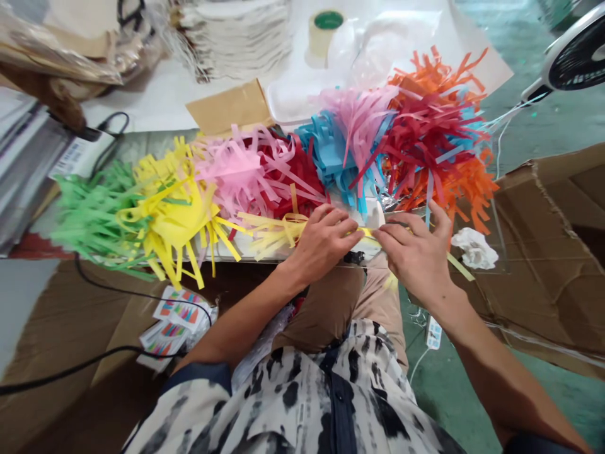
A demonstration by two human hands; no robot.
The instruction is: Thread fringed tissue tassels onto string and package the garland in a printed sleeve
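Note:
At the table's front edge, a pale yellow paper tassel (pixel 278 233) lies with its cut strips fanned out to the left. My left hand (pixel 326 239) has its fingers curled down over the tassel's middle. Facing it, my right hand (pixel 418 255) pinches the same yellow paper a short way to the right, and a yellow strip shows past its outer side. Between my fingertips the paper is narrow, as if twisted. Just behind my hands lie a blue paper tassel (pixel 328 148) and a dark red one (pixel 295 167). My fingertips are partly hidden.
Green (pixel 97 211), yellow (pixel 177 214) and pink (pixel 241 167) tassels line the left; red (pixel 420 126) and orange ones (pixel 472 183) pile right. Behind are a tape roll (pixel 321 38) and brown card (pixel 231 108). Crumpled white paper (pixel 475 248) and a cardboard box (pixel 553 252) sit right.

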